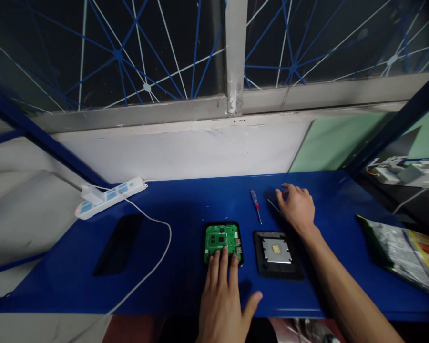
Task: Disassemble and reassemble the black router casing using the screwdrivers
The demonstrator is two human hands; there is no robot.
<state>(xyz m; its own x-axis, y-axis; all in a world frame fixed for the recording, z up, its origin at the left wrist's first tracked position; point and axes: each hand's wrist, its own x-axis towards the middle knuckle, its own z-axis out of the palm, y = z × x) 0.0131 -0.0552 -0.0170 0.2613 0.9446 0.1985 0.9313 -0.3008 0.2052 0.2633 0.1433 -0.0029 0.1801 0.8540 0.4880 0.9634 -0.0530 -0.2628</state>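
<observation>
A green circuit board (217, 237) sits in a black square case near the middle of the table. My left hand (223, 295) lies with spread fingers, its fingertips on the board's lower edge. To the right is a black square cover (260, 271) with a silver metal plate (277, 251) on it. Above that cover, my right hand (296, 206) is bent over the table beside a thin metal shaft (273, 206); whether its fingers hold anything is hidden. A screwdriver (255, 202) with a clear and red handle lies left of my right hand, its tip toward me.
A white power strip (110, 197) with a plugged-in adapter stands at the back left, and its white cable (164, 252) curves over the table. A dark flat object (117, 245) lies at the left. At the right edge rests a shiny packet (403, 250). Blue frame posts rise on both sides.
</observation>
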